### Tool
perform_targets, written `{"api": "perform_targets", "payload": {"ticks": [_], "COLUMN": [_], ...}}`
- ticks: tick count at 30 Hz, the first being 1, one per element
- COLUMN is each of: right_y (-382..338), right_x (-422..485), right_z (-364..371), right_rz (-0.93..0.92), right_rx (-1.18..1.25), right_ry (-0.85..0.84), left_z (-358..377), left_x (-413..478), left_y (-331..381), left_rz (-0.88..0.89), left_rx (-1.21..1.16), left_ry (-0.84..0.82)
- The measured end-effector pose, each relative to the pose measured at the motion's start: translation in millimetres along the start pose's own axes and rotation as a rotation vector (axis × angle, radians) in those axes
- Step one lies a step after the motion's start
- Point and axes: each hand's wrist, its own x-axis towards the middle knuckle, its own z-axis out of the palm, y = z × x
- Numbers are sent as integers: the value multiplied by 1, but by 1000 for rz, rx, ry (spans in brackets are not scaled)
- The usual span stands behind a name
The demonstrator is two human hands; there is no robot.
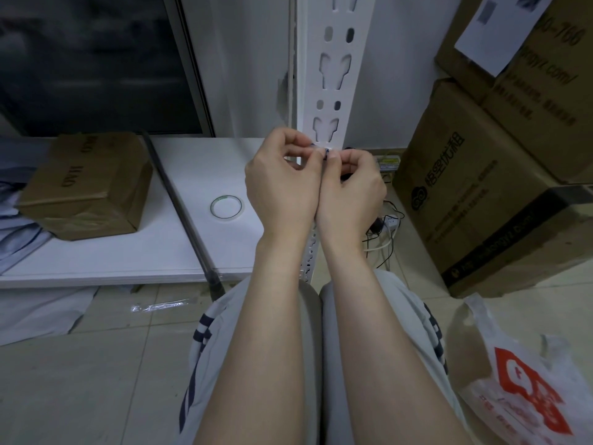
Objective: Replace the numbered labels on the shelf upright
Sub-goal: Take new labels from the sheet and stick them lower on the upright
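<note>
Shelf upright [333, 75]: white painted metal, smooth, matt, punched slots.
Label [326, 152]: thin slip, blue print; finish too small to tell.
Shelf board [128, 252]: white, smooth, faint sheen.
Cardboard boxes [475, 194]: brown, matt.
Tape roll [226, 207]: translucent, glossy.
Plastic bag [519, 380]: thin, crinkled, shiny, red print.
Floor tiles [80, 380]: smooth, glossy.
Trousers [308, 316]: grey cloth, matt.

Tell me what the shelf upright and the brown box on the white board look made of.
Shelf upright: likely painted or powder-coated steel, smooth white matt, thin sheet with punched keyhole slots. Brown box: probably cardboard, dull kraft surface, creased, dented edges, printed lettering.
</note>
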Motion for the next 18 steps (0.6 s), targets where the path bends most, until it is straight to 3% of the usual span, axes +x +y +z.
{"api": "perform_targets", "payload": {"ticks": [18], "right_y": [1], "right_x": [-4], "right_z": [1], "right_rz": [-29], "right_rx": [116], "right_ry": [44], "left_z": [0], "left_x": [2], "left_y": [0], "left_rz": [-14], "left_rx": [-30], "left_ry": [-10]}}
